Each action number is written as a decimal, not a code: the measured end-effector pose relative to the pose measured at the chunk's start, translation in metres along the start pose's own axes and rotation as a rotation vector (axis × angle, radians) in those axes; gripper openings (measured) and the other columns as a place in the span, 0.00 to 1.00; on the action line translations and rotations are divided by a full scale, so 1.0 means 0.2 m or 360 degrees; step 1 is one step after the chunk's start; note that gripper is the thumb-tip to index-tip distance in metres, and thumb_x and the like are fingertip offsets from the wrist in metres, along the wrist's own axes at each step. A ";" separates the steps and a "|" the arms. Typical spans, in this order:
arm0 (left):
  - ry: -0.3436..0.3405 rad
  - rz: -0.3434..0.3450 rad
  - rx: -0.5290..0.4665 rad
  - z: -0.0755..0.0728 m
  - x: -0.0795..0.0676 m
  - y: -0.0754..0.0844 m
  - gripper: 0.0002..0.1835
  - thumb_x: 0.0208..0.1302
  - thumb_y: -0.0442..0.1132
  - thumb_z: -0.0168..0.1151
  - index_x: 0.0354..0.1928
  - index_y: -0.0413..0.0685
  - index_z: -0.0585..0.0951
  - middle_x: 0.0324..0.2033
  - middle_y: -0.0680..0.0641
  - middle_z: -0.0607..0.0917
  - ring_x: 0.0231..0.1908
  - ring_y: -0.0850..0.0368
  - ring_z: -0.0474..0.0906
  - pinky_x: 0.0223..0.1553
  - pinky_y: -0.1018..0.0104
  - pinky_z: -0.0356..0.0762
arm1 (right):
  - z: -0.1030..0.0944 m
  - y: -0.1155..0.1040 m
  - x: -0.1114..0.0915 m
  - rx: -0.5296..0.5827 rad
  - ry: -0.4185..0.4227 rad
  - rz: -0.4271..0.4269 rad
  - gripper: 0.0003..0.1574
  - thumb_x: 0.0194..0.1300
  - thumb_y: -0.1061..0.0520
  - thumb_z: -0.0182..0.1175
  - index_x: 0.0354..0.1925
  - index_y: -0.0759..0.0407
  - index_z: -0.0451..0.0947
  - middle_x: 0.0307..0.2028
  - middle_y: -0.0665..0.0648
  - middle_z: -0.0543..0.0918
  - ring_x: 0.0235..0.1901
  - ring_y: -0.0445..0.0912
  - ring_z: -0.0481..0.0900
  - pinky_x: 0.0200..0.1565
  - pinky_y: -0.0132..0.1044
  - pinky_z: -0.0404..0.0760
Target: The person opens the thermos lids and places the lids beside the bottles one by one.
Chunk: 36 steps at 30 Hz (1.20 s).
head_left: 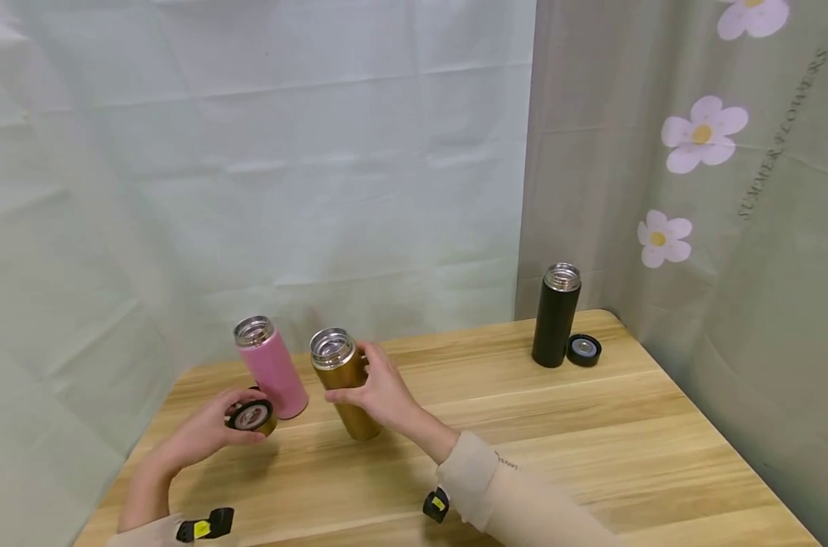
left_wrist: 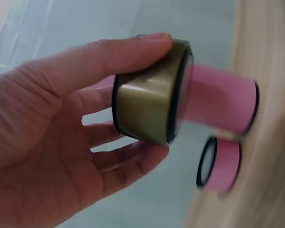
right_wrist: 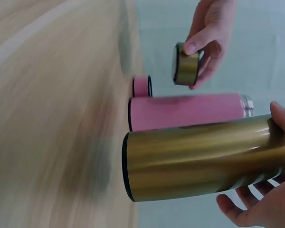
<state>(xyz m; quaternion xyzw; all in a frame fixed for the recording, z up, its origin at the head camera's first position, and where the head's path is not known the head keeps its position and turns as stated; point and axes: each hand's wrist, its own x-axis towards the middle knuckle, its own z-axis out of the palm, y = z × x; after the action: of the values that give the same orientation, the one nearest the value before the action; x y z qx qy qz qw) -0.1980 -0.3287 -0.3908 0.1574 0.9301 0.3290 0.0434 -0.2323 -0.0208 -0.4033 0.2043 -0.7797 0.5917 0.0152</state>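
My left hand (head_left: 205,431) grips a gold screw lid (left_wrist: 145,107) with black rims, thumb on one side and fingers on the other. It is held above the table, in front of the pink thermos bottle (head_left: 277,377). Around the upper part of a gold thermos bottle (right_wrist: 199,161) curl the fingers and thumb of my right hand (head_left: 385,391). That bottle's steel mouth is uncovered; whether its base touches the table I cannot tell. The pink bottle stands uncovered, with a pink lid (left_wrist: 226,165) beside its base, mostly hidden in the head view.
At the back right of the wooden table (head_left: 523,456) stands an uncovered black thermos bottle (head_left: 554,323), with a black lid (head_left: 584,350) lying at its right. Pale curtains (head_left: 318,190) hang behind the table and along its sides.
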 end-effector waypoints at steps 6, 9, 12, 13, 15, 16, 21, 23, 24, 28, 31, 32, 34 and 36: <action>-0.0057 -0.0142 -0.0001 -0.04 -0.06 -0.13 0.37 0.58 0.39 0.78 0.65 0.27 0.73 0.55 0.32 0.81 0.52 0.39 0.78 0.44 0.61 0.78 | 0.16 -0.04 0.03 -0.0016 -0.0079 0.0027 0.49 0.53 0.51 0.83 0.68 0.53 0.71 0.59 0.48 0.77 0.57 0.45 0.78 0.56 0.40 0.80; -0.0059 -0.0136 0.0005 -0.05 -0.07 -0.18 0.37 0.56 0.38 0.79 0.64 0.27 0.74 0.55 0.33 0.81 0.52 0.43 0.77 0.45 0.66 0.78 | 0.24 -0.07 0.05 0.0055 -0.0108 0.0078 0.47 0.52 0.51 0.84 0.66 0.49 0.73 0.57 0.44 0.78 0.56 0.41 0.78 0.56 0.37 0.79; -0.0055 -0.0128 0.0022 -0.05 -0.07 -0.22 0.37 0.56 0.37 0.79 0.63 0.27 0.74 0.55 0.33 0.81 0.52 0.45 0.77 0.45 0.66 0.77 | 0.32 -0.09 0.06 0.0140 -0.0123 0.0148 0.46 0.52 0.52 0.84 0.65 0.46 0.74 0.55 0.40 0.79 0.55 0.38 0.77 0.56 0.37 0.78; -0.0049 -0.0125 0.0027 -0.05 -0.07 -0.24 0.36 0.55 0.37 0.80 0.62 0.26 0.74 0.55 0.33 0.81 0.52 0.46 0.77 0.45 0.67 0.77 | 0.35 -0.09 0.06 0.0162 -0.0129 0.0164 0.45 0.52 0.52 0.84 0.65 0.46 0.74 0.55 0.39 0.79 0.55 0.37 0.77 0.56 0.36 0.78; -0.0032 -0.0110 0.0041 -0.05 -0.08 -0.26 0.36 0.54 0.36 0.81 0.61 0.27 0.75 0.54 0.34 0.82 0.50 0.51 0.78 0.44 0.67 0.78 | 0.40 -0.10 0.07 0.0184 -0.0146 0.0165 0.46 0.53 0.53 0.83 0.66 0.46 0.73 0.55 0.38 0.79 0.55 0.36 0.77 0.57 0.35 0.78; -0.0028 -0.0102 0.0043 -0.05 -0.08 -0.28 0.35 0.53 0.35 0.81 0.60 0.26 0.75 0.53 0.34 0.82 0.49 0.53 0.78 0.44 0.68 0.78 | 0.42 -0.10 0.08 0.0189 -0.0157 0.0153 0.46 0.53 0.53 0.83 0.66 0.46 0.74 0.54 0.38 0.79 0.54 0.35 0.77 0.56 0.35 0.78; -0.0010 -0.0092 0.0076 -0.06 -0.09 -0.33 0.32 0.50 0.31 0.81 0.56 0.27 0.77 0.49 0.36 0.84 0.46 0.58 0.78 0.44 0.69 0.77 | 0.55 -0.13 0.12 0.0079 -0.0184 0.0021 0.46 0.50 0.55 0.85 0.63 0.48 0.74 0.53 0.38 0.79 0.52 0.32 0.77 0.55 0.31 0.78; -0.0015 -0.0116 0.0095 -0.06 -0.09 -0.35 0.32 0.50 0.31 0.81 0.55 0.28 0.77 0.49 0.37 0.83 0.47 0.54 0.78 0.43 0.69 0.76 | 0.59 -0.14 0.14 0.0047 -0.0180 -0.0004 0.46 0.48 0.55 0.86 0.62 0.49 0.74 0.53 0.38 0.79 0.52 0.32 0.77 0.56 0.30 0.77; -0.0016 -0.0131 0.0104 -0.07 -0.08 -0.35 0.31 0.50 0.31 0.81 0.54 0.28 0.77 0.48 0.37 0.83 0.47 0.52 0.78 0.43 0.69 0.76 | 0.61 -0.14 0.14 0.0031 -0.0173 -0.0003 0.46 0.47 0.55 0.86 0.62 0.49 0.74 0.53 0.38 0.79 0.53 0.32 0.77 0.56 0.30 0.77; -0.0015 -0.0132 0.0105 -0.07 -0.08 -0.39 0.32 0.49 0.31 0.82 0.55 0.28 0.77 0.49 0.37 0.83 0.48 0.49 0.78 0.44 0.70 0.76 | 0.66 -0.13 0.16 0.0034 -0.0121 0.0052 0.46 0.47 0.55 0.86 0.62 0.48 0.74 0.53 0.37 0.78 0.53 0.32 0.76 0.57 0.31 0.77; -0.0020 -0.0111 0.0092 -0.07 -0.09 -0.42 0.33 0.49 0.31 0.82 0.56 0.28 0.76 0.50 0.37 0.83 0.47 0.56 0.78 0.44 0.71 0.76 | 0.68 -0.12 0.16 -0.0006 -0.0071 0.0068 0.46 0.47 0.53 0.86 0.61 0.47 0.74 0.52 0.38 0.77 0.52 0.32 0.76 0.57 0.31 0.77; -0.0021 -0.0097 0.0090 -0.07 -0.09 -0.43 0.33 0.49 0.31 0.82 0.56 0.28 0.77 0.50 0.37 0.83 0.47 0.57 0.78 0.45 0.71 0.76 | 0.69 -0.11 0.17 -0.0024 -0.0061 0.0060 0.46 0.48 0.52 0.86 0.62 0.47 0.73 0.52 0.38 0.77 0.53 0.32 0.75 0.57 0.30 0.76; -0.0029 -0.0103 0.0085 -0.07 -0.08 -0.45 0.32 0.49 0.32 0.82 0.55 0.29 0.77 0.50 0.38 0.84 0.47 0.60 0.77 0.45 0.72 0.75 | 0.70 -0.10 0.17 -0.0057 -0.0053 0.0032 0.47 0.48 0.50 0.86 0.62 0.47 0.73 0.53 0.38 0.76 0.53 0.32 0.74 0.58 0.29 0.75; -0.0044 -0.0103 0.0079 -0.06 -0.08 -0.47 0.32 0.49 0.33 0.82 0.55 0.30 0.78 0.50 0.39 0.83 0.48 0.58 0.76 0.45 0.72 0.75 | 0.71 -0.08 0.17 -0.0068 -0.0048 0.0013 0.49 0.47 0.49 0.86 0.63 0.48 0.71 0.55 0.39 0.76 0.55 0.32 0.74 0.59 0.29 0.75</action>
<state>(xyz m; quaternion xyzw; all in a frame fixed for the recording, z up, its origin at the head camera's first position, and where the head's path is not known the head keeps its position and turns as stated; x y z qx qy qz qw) -0.2105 -0.4102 -0.4405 0.1329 0.9419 0.3020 0.0631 -0.2271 -0.1675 -0.4217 0.2095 -0.7932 0.5717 0.0053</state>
